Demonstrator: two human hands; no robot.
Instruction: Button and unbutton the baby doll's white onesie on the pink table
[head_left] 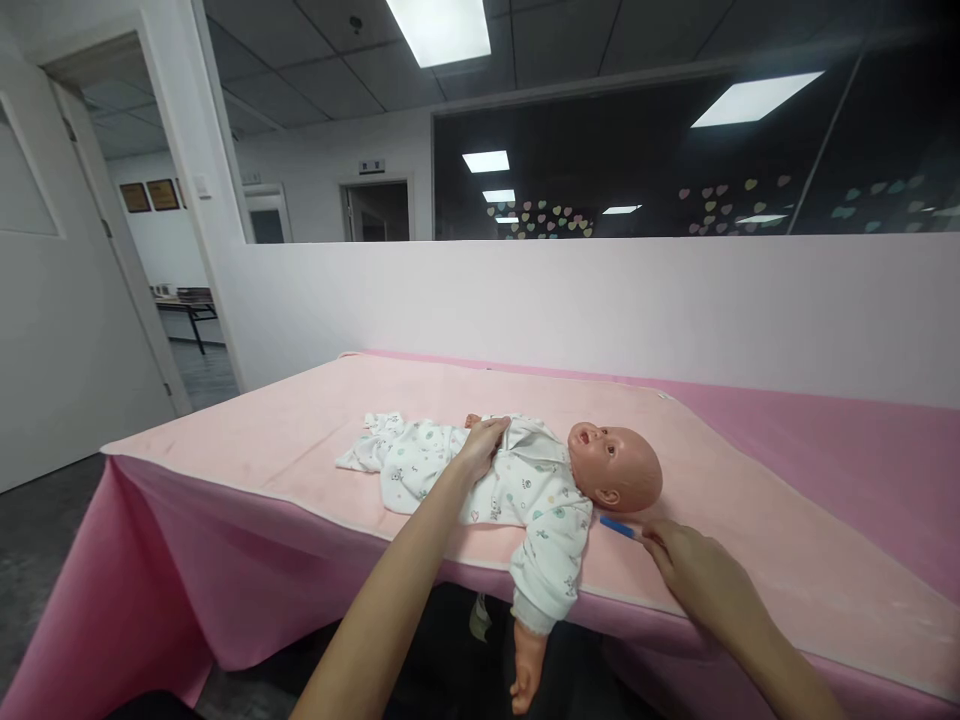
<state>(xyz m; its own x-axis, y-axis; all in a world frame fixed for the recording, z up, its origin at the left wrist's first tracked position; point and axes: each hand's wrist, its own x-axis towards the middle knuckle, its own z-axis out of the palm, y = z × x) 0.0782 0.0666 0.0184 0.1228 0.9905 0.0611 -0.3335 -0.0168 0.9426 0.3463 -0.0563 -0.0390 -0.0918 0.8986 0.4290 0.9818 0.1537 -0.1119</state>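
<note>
A baby doll (626,465) in a white printed outfit (540,490) lies on its back on the table, head to the right. Its near arm (529,665) hangs over the front edge. My left hand (484,448) is on the doll's chest, its fingers closed at the front of the outfit. Just below the doll's head, my right hand (694,570) pinches a slim blue stick (619,526) with a paler part near my fingers. The stick points left toward the doll's shoulder, and its exact kind does not show.
A peach pad (285,420) covers the table over a pink cloth (840,440) that drapes down the front. Behind it stands a white half wall (600,300) with glass above. An open door (67,260) is at the left.
</note>
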